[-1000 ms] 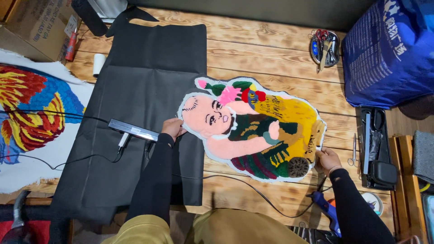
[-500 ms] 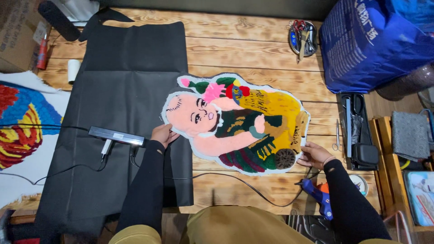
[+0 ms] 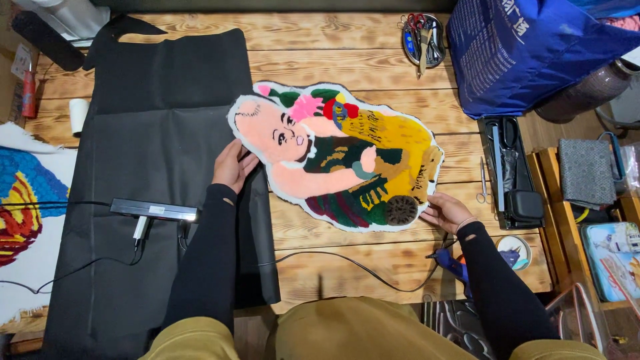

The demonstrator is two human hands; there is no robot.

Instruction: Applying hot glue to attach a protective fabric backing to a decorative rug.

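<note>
**Hands at both ends of tufted figure rug on wooden bench**

Rug: a tufted rug shaped like a pink-faced figure in yellow, green and red lies flat at centre of the wooden table. Left hand sits at the rug's 9 o'clock edge, fingers bent onto the white border, resting half on the black fabric sheet; whether it pinches the edge or only presses it, cannot tell. Right hand is at the rug's 5 o'clock corner, fingers spread wide and flat, tips touching the border beside a dark round patch; nothing is gripped.

Black fabric covers the table's 9 o'clock side, its right edge just under the rug's head end. On it, at 8 o'clock from the left hand, a flat black bar-shaped tool with a cable. Blue glue gun at 6 o'clock of the right hand, near the table edge. Small scissors at the rug's 3 o'clock, beside a black tool case. Blue bag at 1 o'clock. Round tin of scissors at 12 o'clock. Another colourful rug far at 9 o'clock.
</note>
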